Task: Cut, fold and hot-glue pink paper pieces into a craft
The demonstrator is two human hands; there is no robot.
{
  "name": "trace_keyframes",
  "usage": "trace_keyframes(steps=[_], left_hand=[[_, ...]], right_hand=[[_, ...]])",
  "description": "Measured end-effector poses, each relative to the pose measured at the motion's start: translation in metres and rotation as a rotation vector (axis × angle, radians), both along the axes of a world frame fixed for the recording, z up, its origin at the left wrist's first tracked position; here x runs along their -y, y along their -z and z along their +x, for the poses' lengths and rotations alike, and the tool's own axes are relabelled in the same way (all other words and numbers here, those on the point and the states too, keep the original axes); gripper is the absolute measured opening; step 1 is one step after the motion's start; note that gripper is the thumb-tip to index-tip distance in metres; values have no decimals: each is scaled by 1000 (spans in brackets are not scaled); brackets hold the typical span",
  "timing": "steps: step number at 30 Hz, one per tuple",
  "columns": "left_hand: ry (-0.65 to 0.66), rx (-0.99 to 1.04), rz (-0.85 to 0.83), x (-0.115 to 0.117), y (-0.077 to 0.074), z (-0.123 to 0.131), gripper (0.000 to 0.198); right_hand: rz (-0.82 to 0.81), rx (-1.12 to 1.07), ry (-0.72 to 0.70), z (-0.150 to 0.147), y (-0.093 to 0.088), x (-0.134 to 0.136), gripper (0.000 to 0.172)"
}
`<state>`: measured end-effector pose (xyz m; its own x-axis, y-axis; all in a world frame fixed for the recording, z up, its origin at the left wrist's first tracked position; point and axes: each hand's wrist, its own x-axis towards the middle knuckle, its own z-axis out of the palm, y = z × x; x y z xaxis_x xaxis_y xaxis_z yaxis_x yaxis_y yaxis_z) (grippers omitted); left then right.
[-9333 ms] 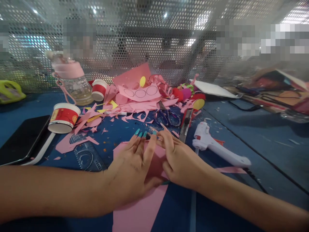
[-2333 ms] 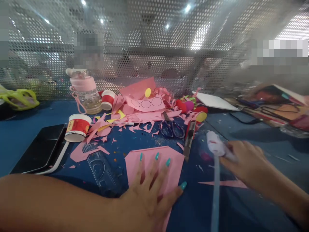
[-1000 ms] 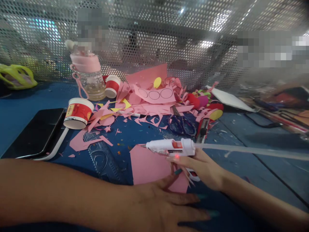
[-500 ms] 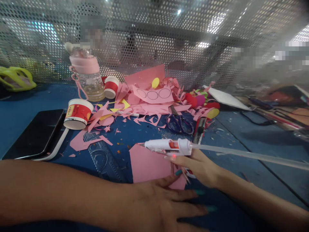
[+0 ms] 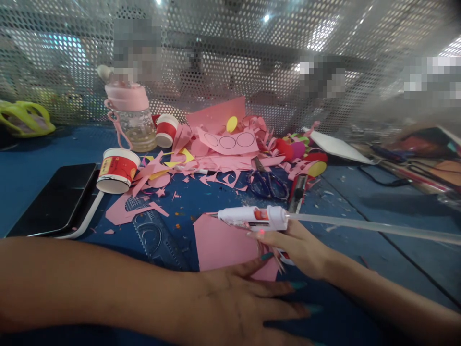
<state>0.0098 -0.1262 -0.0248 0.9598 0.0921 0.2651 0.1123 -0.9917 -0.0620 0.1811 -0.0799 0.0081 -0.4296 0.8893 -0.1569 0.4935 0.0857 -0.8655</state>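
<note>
My left hand [image 5: 230, 302] lies flat with its fingers spread, its long teal nails showing, pressing on the near edge of a pink paper sheet [image 5: 223, 245]. In my right hand [image 5: 302, 250] is a white hot glue gun [image 5: 252, 217], held by its handle, with a small red light glowing near the fingers. A long clear glue stick [image 5: 374, 226] sticks out of its back, pointing right. The metal nozzle points left, over the sheet's upper left corner; whether it touches the paper I cannot tell. My right fingertips are partly hidden.
Beyond my hands lie pink paper scraps [image 5: 230, 161], scissors [image 5: 268, 185], a box cutter [image 5: 298, 194] and a blue stencil ruler [image 5: 154, 235]. To the left are a phone [image 5: 54, 199], a paper cup [image 5: 118, 170] and a water bottle [image 5: 131, 117]. A perforated metal screen [image 5: 230, 72] stands behind.
The glue gun has shifted very slightly to the right with my right hand. My left hand stays flat in the same place on the paper.
</note>
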Motion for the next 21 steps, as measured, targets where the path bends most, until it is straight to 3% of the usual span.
trace_keyframes(steps=[12,18,21], left_hand=[[6,-20,-59,0,3,0,46],[81,-156,-168,-6,-11,1,46],[109,-133,-210,-8,-13,0,46]], right_hand=[[24,3,-2,10,4,0,17],[60,30,37,17,3,3,20],[33,24,71,19,2,3,21]])
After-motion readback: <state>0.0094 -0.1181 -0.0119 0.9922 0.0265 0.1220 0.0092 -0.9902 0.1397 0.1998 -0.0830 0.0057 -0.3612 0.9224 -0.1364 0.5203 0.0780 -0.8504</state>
